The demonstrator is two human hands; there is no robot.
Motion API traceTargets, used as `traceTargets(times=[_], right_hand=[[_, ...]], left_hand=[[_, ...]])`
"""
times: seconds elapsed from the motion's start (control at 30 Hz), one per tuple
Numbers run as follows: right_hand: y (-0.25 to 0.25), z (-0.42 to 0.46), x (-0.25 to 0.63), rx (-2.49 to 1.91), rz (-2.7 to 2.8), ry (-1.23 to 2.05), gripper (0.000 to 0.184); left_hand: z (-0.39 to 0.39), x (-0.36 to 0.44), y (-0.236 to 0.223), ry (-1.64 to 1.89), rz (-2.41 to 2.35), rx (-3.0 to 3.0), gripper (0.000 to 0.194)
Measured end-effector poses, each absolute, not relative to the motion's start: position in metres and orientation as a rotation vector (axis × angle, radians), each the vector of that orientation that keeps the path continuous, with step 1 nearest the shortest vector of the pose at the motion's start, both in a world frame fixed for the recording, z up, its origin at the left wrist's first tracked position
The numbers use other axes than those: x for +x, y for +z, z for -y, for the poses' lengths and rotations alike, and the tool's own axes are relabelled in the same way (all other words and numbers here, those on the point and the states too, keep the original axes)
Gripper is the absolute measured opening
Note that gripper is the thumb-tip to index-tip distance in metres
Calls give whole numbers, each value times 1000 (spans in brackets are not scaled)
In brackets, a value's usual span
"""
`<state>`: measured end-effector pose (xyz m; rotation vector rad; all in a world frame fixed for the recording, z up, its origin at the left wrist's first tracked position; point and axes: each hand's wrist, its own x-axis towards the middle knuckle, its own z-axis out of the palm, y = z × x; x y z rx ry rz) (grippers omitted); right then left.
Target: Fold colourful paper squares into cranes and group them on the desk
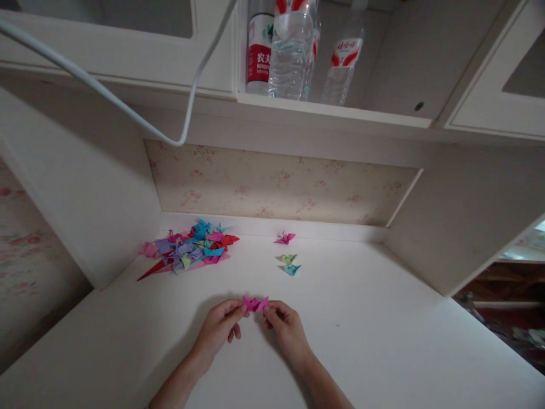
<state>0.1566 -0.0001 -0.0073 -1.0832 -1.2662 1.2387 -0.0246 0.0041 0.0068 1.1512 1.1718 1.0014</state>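
Note:
My left hand (219, 329) and my right hand (286, 330) meet near the front middle of a white desk (383, 318). Together they pinch a small pink folded paper figure (255, 304), one hand on each end, just above the desk top. Beyond them stand three small folded figures apart from each other: a pink one (285, 238), a green one (288, 258) and a blue one (292, 269).
A heap of several coloured folded paper pieces (191, 250) lies at the back left of the desk. Cabinet walls close in left and right. A shelf above holds water bottles (292, 48). A white cable (128, 113) hangs across the upper left.

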Motion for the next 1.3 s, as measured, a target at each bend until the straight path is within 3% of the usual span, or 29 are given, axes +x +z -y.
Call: traceTargets(times=[1.3], right_hand=[[-7,-2,154,-1058,1140,1316,39]], left_hand=[[-3,-24,9,993,-1176,1145,43]])
